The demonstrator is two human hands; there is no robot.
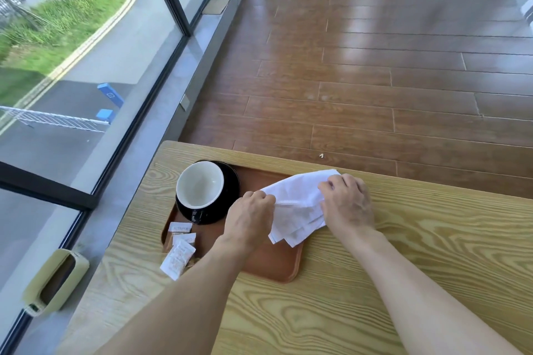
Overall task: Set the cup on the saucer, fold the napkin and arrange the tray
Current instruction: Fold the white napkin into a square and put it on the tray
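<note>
item: napkin [297, 204], white cloth or paper, partly folded, several layered edges showing at its near end. location: over the right part of the tray [274, 262], its far corner reaching past the tray's far right corner to the table [403, 253]; whether it rests flat or is lifted cannot be told. it lies between the two hands, touching both.

item: left hand [249, 220], back up, fingers curled, pinching the napkin's left edge at about its middle. forearm crosses the near part of the tray.

item: right hand [347, 204], back up, fingers curled over and gripping the napkin's right side near the far corner. the hands are apart, with the napkin spanning the gap.

item: cup [200, 184], white inside, dark outside, upright, seated on the saucer [230, 196]. the inside looks empty. both just left of the left hand, not touching it.

item: saucer, black, round, on the far left part of the tray, its far rim reaching the tray's edge.

item: tray, brown, rectangular with rounded corners, on the table near its left edge.

item: packets [178, 253], small, three or so, white and tan, clustered at the tray's near left corner; the nearest one overhangs the rim onto the table.

item: table, pale wood grain, beside a window [72, 66].
</note>
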